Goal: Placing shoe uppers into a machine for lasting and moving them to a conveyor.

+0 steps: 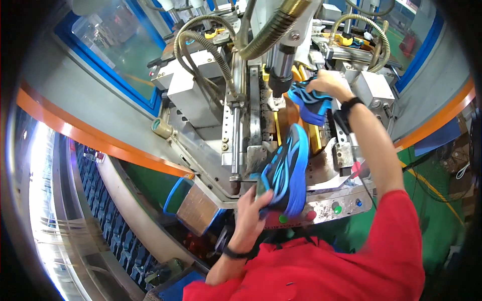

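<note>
**Both hands on blue shoes at the press**

Clock directions run from the middle of the view, twelve at the top. At six, the left hand (252,208) is closed round the lower end of the near shoe (288,173), thumb on top, the other fingers partly hidden. That shoe, blue and black with pale blue lines, is at four o'clock, tilted, its free end pointing to about one. Whether it touches the metal beneath cannot be told.

At two o'clock, the right hand (327,84) is curled over the top of the far shoe (314,108), gripping it with bent fingers; some fingertips are out of sight. This shoe, of the same colours, is also at two, by the yellow plates (315,139) of the press and on the four o'clock side of the dark-tipped ram (281,80).

A thick ribbed hose (273,25) slants between twelve and one. On the front panel, a green button (337,208) sits at four, with a red button (311,215) just beside it toward five. A brown-topped box (198,209) stands at seven.
</note>
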`<action>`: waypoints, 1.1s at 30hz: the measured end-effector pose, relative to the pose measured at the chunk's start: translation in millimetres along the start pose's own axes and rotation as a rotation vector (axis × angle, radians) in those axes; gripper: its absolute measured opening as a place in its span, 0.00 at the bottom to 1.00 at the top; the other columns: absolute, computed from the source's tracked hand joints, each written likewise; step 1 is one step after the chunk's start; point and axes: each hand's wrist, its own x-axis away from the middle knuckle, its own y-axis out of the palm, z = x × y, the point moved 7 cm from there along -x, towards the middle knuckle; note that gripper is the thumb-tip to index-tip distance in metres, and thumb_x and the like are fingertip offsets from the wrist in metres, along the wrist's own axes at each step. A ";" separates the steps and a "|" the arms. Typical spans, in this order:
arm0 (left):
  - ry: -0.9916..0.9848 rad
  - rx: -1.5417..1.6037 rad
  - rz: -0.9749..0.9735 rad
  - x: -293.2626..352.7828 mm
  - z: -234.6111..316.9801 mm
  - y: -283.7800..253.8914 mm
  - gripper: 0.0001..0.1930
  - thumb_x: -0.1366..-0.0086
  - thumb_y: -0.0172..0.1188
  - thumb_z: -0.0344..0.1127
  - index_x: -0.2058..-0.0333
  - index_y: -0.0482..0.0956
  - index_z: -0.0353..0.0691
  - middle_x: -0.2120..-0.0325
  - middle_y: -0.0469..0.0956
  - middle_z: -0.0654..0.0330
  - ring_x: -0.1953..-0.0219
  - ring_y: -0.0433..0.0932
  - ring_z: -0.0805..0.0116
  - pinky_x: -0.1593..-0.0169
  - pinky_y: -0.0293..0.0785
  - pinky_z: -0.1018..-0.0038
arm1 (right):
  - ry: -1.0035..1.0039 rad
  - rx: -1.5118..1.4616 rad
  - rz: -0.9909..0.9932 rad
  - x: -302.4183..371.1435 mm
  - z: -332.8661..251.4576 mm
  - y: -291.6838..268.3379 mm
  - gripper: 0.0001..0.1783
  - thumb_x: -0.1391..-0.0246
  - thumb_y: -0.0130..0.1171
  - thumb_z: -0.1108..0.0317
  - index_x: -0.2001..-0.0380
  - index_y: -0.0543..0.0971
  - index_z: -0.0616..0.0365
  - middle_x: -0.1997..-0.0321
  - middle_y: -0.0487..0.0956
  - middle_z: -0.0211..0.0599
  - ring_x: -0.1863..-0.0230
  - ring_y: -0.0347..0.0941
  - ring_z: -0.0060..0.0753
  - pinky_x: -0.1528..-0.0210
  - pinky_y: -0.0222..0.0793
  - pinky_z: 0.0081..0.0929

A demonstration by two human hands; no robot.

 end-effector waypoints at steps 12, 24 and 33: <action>0.506 0.143 0.677 201.7 0.2 -131.6 0.22 0.41 0.60 0.31 0.48 0.72 0.32 0.59 0.78 0.59 0.60 0.79 0.67 0.56 0.75 0.74 | -0.178 0.072 0.496 -19.0 -2.7 129.4 0.24 0.53 0.59 0.69 0.54 0.63 0.62 0.57 0.77 0.56 0.55 0.75 0.57 0.56 0.74 0.47; 0.390 0.292 0.713 197.1 -55.9 -120.5 0.18 0.38 0.58 0.35 0.50 0.74 0.37 0.55 0.77 0.60 0.55 0.76 0.67 0.59 0.71 0.72 | -0.786 -0.214 -0.028 275.4 12.2 365.1 0.11 0.53 0.58 0.67 0.65 0.74 0.57 0.61 0.72 0.44 0.56 0.73 0.48 0.62 0.76 0.39; 0.359 0.334 0.690 195.4 -71.0 -111.6 0.10 0.38 0.59 0.36 0.58 0.74 0.42 0.60 0.77 0.63 0.59 0.76 0.69 0.60 0.70 0.70 | -0.896 -0.600 0.220 261.2 -18.9 197.7 0.21 0.52 0.64 0.63 0.56 0.73 0.58 0.58 0.76 0.46 0.62 0.75 0.51 0.58 0.72 0.46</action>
